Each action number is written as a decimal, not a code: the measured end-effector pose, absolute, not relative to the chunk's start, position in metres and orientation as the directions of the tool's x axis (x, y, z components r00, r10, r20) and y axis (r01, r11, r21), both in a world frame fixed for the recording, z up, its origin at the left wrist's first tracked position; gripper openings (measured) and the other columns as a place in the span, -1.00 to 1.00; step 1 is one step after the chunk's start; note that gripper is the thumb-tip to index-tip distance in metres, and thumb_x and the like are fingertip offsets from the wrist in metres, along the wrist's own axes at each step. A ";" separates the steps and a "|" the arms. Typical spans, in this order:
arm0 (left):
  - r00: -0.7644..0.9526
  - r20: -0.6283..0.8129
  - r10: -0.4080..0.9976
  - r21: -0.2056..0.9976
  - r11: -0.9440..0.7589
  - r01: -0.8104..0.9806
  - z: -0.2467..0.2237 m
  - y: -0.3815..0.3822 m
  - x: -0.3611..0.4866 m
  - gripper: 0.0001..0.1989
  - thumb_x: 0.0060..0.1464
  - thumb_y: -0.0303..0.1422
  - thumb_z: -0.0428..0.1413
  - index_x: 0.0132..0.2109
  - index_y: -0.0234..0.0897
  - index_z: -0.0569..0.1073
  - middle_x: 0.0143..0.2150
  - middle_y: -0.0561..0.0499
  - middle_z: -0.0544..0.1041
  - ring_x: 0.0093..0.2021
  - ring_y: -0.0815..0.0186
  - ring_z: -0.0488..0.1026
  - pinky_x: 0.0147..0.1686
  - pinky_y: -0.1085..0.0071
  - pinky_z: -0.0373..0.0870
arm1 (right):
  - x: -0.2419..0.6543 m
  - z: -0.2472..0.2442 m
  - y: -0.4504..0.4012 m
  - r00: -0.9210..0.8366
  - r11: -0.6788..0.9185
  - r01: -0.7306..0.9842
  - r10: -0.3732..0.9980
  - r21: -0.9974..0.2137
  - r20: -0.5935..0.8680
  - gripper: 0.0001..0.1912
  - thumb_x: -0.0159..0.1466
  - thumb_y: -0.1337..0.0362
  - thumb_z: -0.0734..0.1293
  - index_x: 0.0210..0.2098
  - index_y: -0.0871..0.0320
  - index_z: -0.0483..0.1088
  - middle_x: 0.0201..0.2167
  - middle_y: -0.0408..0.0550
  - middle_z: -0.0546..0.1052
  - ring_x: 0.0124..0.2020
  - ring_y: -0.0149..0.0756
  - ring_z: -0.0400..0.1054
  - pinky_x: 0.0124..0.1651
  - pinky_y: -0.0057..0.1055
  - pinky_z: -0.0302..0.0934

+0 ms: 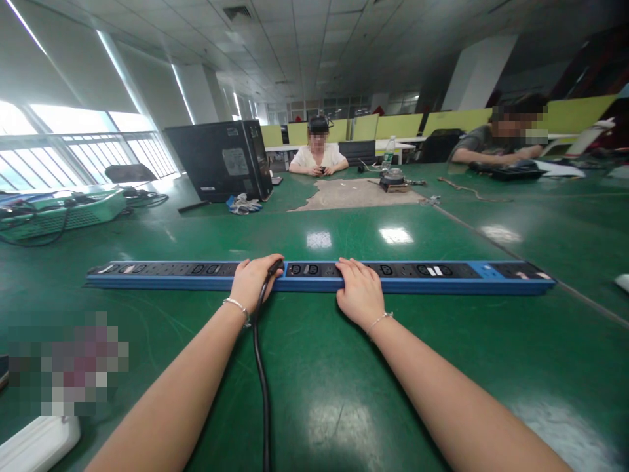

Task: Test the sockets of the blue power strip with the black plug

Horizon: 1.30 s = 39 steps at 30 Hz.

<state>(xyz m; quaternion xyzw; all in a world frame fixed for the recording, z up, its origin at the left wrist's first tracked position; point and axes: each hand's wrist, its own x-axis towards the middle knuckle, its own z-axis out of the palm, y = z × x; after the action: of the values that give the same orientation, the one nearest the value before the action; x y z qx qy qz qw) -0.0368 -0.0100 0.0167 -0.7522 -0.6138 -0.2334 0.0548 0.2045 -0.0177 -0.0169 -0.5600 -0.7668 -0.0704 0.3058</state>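
A long blue power strip (314,283) with a black socket face lies across the green table. My left hand (253,280) is closed around the black plug (276,266) of a power cord, right at the strip's sockets. Whether the plug sits in a socket is hidden by my fingers. From the plug, the black cord (263,373) runs down toward the table's near edge. My right hand (361,288) grips the strip to the right of centre, its fingers bent over the socket face.
A black computer case (221,160) stands at the back left, with gloves (244,204) beside it. Left of that is a green basket (69,213) of cables. Cardboard (354,195) lies further back. Two people sit across the table. A white object (42,442) is at the near left.
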 end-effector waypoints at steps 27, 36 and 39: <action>0.017 0.586 0.810 0.314 -0.246 0.917 -0.016 -0.006 -0.030 -0.73 0.17 -0.22 -0.03 0.00 -0.02 0.38 -0.01 0.05 0.52 -0.01 0.26 0.42 0.15 0.14 0.05 | 0.205 -0.014 -0.022 -0.225 0.372 0.910 0.812 -0.181 0.539 -0.46 0.09 0.40 0.21 0.07 -0.02 0.33 0.14 -0.09 0.34 0.18 -0.18 0.11 0.17 -0.19 -0.06; -0.241 0.697 0.675 0.581 -0.334 0.742 0.022 -0.009 -0.051 -0.65 0.12 -0.14 -0.01 -0.02 -0.20 0.39 -0.11 -0.01 0.51 -0.16 0.28 0.46 -0.12 0.37 0.34 | 0.205 -0.013 -0.022 -0.232 0.360 0.920 0.820 -0.156 0.522 -0.45 0.11 0.38 0.23 0.08 -0.14 0.33 0.16 -0.11 0.32 0.19 -0.19 0.09 0.15 -0.19 -0.04; -0.330 0.648 0.687 0.590 -0.178 0.788 0.029 -0.006 -0.092 -0.64 0.09 -0.15 0.02 -0.02 -0.18 0.41 -0.15 0.00 0.53 -0.20 0.26 0.46 -0.14 0.35 0.35 | 0.205 -0.013 -0.021 -0.230 0.355 0.922 0.823 -0.153 0.520 -0.45 0.11 0.38 0.23 0.07 -0.15 0.34 0.15 -0.11 0.32 0.18 -0.19 0.10 0.15 -0.19 -0.04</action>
<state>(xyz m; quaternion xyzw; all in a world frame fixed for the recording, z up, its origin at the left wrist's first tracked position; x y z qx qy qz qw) -0.0920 -0.0064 0.0291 -0.5768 -0.6391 -0.5063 0.0497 0.2054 -0.0215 -0.0129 -0.5600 -0.7788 -0.0933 0.2667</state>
